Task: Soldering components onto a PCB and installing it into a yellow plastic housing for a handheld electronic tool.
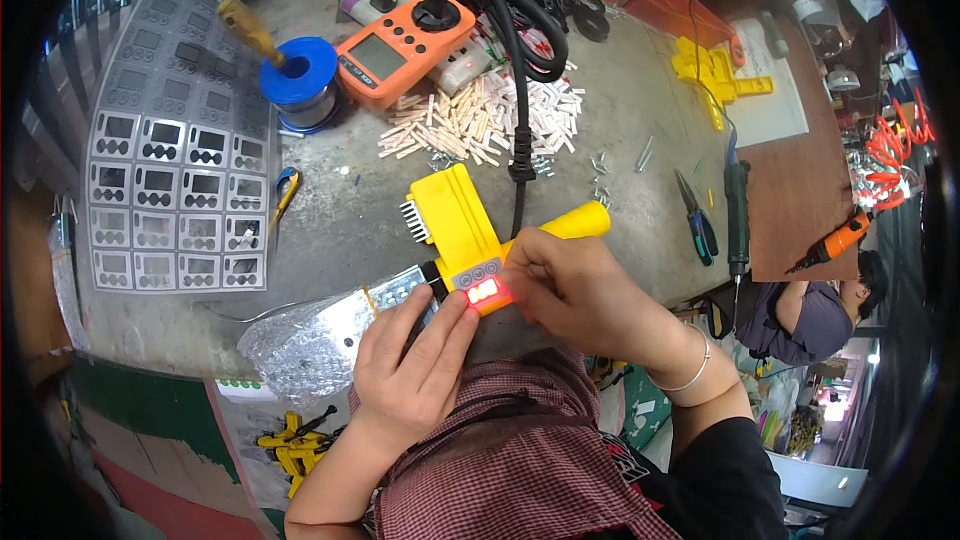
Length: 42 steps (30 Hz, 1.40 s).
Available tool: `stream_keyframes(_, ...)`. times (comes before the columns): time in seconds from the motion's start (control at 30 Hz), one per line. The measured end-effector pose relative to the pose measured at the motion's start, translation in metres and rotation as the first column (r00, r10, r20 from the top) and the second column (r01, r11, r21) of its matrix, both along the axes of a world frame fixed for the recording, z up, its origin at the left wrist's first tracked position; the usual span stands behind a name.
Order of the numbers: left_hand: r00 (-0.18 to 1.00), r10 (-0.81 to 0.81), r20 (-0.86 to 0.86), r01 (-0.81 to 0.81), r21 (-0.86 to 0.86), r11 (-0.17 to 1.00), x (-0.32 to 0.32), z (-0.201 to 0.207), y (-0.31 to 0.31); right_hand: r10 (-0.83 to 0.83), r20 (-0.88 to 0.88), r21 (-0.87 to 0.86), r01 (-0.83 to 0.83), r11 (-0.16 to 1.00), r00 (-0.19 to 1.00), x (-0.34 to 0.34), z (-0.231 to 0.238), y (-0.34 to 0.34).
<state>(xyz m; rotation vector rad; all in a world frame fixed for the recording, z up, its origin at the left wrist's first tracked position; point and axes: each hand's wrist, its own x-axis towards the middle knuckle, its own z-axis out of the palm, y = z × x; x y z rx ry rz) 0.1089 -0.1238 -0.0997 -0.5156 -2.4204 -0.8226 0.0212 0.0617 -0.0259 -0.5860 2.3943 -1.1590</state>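
Item: yellow handheld tool (462, 225), at the bench's near edge, red display lit (so already powered). Our right hand (580, 290) grips its body; our left hand (415, 360) fingers curl beneath its display. Testing appears underway, unfinished.

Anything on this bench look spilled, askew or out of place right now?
The pale sticks and small metal bits lie scattered loose on the workbench, beside the orange meter. The yellow tool in both hands looks intact, its red display lit.

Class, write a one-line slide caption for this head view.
Both hands, left hand and right hand, grip a yellow tool with a lit red display.
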Motion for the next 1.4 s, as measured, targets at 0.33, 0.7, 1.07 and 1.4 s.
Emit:
stream_keyframes(0.33,1.0,-0.003,0.018,0.004,-0.036,0.999,0.005,-0.007,0.0,0.116,-0.341,0.241,-0.033,0.97,0.933,0.007,-0.001,-0.006)
stream_keyframes(0.7,1.0,0.004,0.002,-0.004,-0.057,0.998,0.004,-0.006,0.002,0.211,-0.51,0.4,0.013,0.916,0.834,0.0,-0.004,-0.005)
stream_keyframes(1.07,0.998,0.054,0.034,-0.055,0.028,0.998,-0.002,0.006,0.001,0.187,-0.559,0.359,0.032,0.933,0.808,-0.017,-0.013,0.012)
stream_keyframes(1.4,0.984,0.162,0.074,-0.167,0.071,0.983,0.079,0.004,-0.049,0.241,-0.332,0.426,-0.082,0.901,0.912,-0.032,-0.004,0.005)
